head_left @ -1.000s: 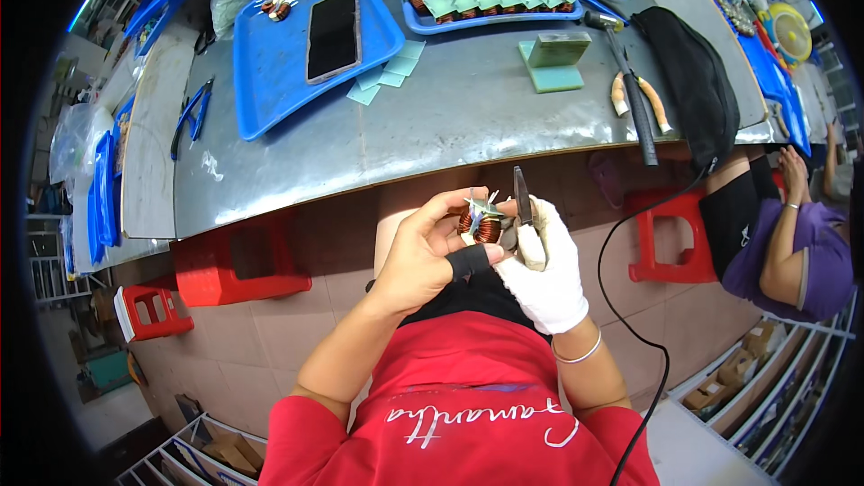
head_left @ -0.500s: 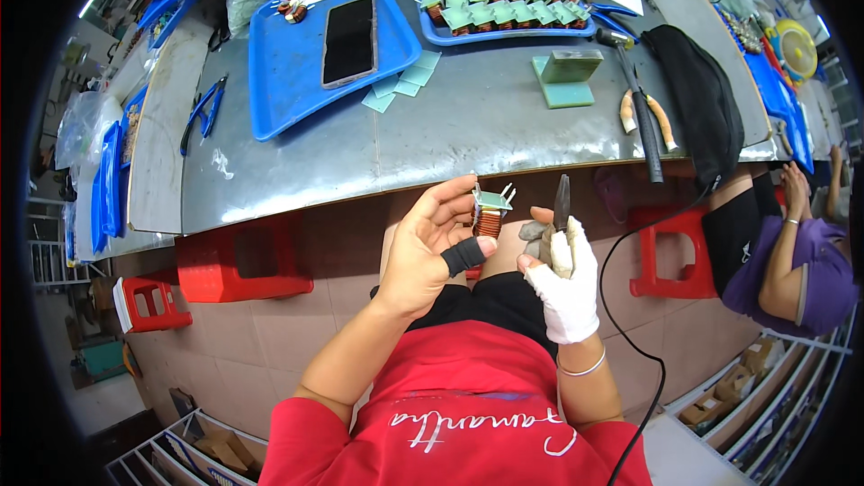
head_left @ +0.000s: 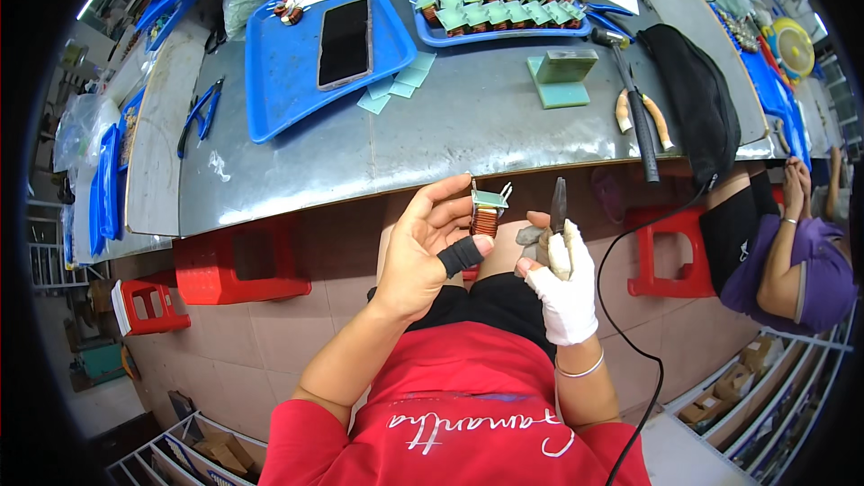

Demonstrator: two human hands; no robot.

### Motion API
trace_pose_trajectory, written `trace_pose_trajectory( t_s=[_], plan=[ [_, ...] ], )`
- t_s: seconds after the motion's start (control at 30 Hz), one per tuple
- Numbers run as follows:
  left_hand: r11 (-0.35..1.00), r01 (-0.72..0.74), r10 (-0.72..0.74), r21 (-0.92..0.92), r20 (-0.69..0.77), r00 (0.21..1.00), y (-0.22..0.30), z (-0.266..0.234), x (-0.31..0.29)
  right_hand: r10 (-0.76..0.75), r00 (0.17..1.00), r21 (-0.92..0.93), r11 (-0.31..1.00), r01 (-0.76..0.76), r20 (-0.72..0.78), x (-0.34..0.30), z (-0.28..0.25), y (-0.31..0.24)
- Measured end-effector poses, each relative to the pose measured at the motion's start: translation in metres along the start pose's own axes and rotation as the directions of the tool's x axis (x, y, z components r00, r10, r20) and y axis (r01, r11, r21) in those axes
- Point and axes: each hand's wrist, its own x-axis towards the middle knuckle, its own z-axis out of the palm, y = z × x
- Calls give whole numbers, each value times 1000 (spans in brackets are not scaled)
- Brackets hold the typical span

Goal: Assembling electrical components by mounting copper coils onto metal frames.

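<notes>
Just off the bench's front edge, my left hand (head_left: 416, 261) is closed on a copper-wound coil (head_left: 487, 220). The coil is held upright between thumb and fingers. A small green board (head_left: 490, 199) caps it, and pale wire ends stick up from that board. A black wrap covers part of the left thumb. To the right, apart from the coil, my right hand (head_left: 571, 299) wears a white partial glove and grey finger covers. It grips pliers (head_left: 559, 205) whose dark, tapered jaws point up; the palm and fingers hide their handles.
On the metal bench (head_left: 306, 175) lie a blue tray (head_left: 270, 112) with a phone (head_left: 346, 43), loose green squares (head_left: 403, 83) and a hammer (head_left: 641, 117). Farther back, another blue tray (head_left: 504, 34) carries several rows of coils. A green block (head_left: 564, 79) stands mid-bench. Someone in purple (head_left: 792, 261) sits at right.
</notes>
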Motion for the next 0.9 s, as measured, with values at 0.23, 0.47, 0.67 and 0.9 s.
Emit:
trace_pose_trajectory(
  t_s=[0.23,0.47,0.67,0.9],
  plan=[
    [1000,-9,9,10,14,1000,0,1,0,-18,1000,-15,1000,19,24,0,0,1],
    [1000,8,-8,15,2,1000,-2,0,1,11,997,-88,996,-5,73,-1,1,-1],
    [1000,0,0,23,7,1000,-4,-3,1,32,997,-69,997,-26,77,0,7,-2],
    [999,-38,38,-6,-29,999,-3,-3,7,-160,985,-311,935,172,63,7,12,-10]
  ],
)
